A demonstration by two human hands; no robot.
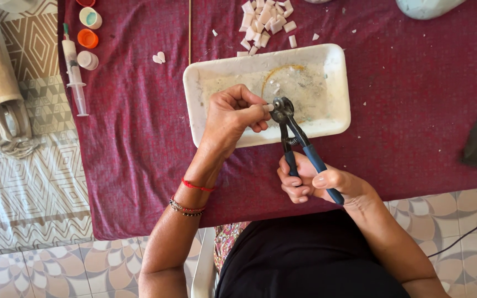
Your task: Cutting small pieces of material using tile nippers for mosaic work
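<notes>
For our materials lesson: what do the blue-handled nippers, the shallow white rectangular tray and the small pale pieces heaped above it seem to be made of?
Blue-handled nippers: dark metal head, probably rubbery matte grips.
Shallow white rectangular tray: likely foam; thick, soft, rounded matte rim, stained inside.
Small pale pieces: possibly ceramic tile; blocky, sharp-edged chips.

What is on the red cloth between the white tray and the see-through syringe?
In the head view, two small white chips lie on the red cloth between the white tray and the syringe; otherwise bare cloth.
</notes>
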